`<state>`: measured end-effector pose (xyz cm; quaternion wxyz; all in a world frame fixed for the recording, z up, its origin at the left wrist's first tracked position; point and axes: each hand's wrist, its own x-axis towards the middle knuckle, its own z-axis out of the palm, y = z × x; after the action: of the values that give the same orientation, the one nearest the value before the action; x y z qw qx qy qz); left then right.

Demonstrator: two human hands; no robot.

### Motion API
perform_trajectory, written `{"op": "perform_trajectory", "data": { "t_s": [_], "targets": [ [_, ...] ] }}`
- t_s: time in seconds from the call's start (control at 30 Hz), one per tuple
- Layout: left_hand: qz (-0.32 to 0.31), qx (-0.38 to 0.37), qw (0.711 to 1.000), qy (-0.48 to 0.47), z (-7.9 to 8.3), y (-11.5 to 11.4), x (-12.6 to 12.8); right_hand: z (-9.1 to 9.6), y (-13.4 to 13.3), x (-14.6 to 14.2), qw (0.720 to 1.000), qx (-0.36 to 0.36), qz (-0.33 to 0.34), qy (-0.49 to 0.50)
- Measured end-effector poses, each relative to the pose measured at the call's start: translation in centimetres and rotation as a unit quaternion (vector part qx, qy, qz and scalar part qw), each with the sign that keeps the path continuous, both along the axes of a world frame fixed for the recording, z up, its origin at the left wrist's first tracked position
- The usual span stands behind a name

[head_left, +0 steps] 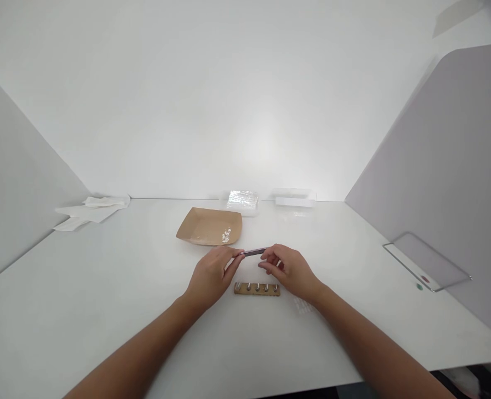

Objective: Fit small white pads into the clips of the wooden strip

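Though most of what lies before me is plain to see, some edges are lost, and I tell directions from the gap between my hands. Between nine and ten o'clock, crumpled white papers (91, 213) overlap against the left panel (16, 183), so I can't count the sheets. At ten o'clock a brown paper tray (204, 220) holds small white pieces (226, 235) at its right end, too tiny to make out. Just beside its near edge is my left hand (238, 256), thumb and forefinger pinching the left end of a slim dark tool (254, 251), which spans the gap, raised a little to the right. A shiny clear packet (243, 203) sits just before twelve, its contents blurred by glare. At six o'clock a narrow brown strip (252, 293) lies on the tabletop (195, 354), bearing a row of five little upright pegs (257, 287). My right hand (260, 261) has its fingers curled, thumb and forefinger parted; they hide the tool's far end, and I can't tell whether they touch it. Near one o'clock stands a low white box (294, 201). Between four and five, a pale patterned piece (302, 306) is partly covered by my right wrist. About three o'clock, beside the right panel (461, 166), is a thin grey frame (407, 270), flat or leaning I can't say, with a red spot (425, 279) and a green spot (419, 286) near its lower corner.
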<state>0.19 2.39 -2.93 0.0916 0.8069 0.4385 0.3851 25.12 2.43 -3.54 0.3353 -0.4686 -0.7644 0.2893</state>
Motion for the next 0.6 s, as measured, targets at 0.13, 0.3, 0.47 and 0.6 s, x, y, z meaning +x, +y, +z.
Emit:
{"op": "perform_trajectory", "data": {
  "t_s": [0.13,0.3,0.47,0.6],
  "targets": [
    [-0.001,-0.167,0.986,-0.002,0.2,-0.1,-0.1,-0.1,0.4,0.2,0.993,-0.107,0.014,0.046],
    [-0.015,-0.265,0.964,-0.011,0.7,-0.7,0.3,-0.2,0.6,0.5,0.982,-0.149,-0.040,0.106],
    [-0.031,-0.302,0.953,-0.005,1.1,-0.9,0.5,0.1,0.5,1.3,0.982,-0.161,-0.052,0.084],
    [-0.034,-0.317,0.948,-0.002,1.6,-1.1,0.5,0.4,0.3,1.8,0.977,-0.181,-0.032,0.107]
  ]
}}
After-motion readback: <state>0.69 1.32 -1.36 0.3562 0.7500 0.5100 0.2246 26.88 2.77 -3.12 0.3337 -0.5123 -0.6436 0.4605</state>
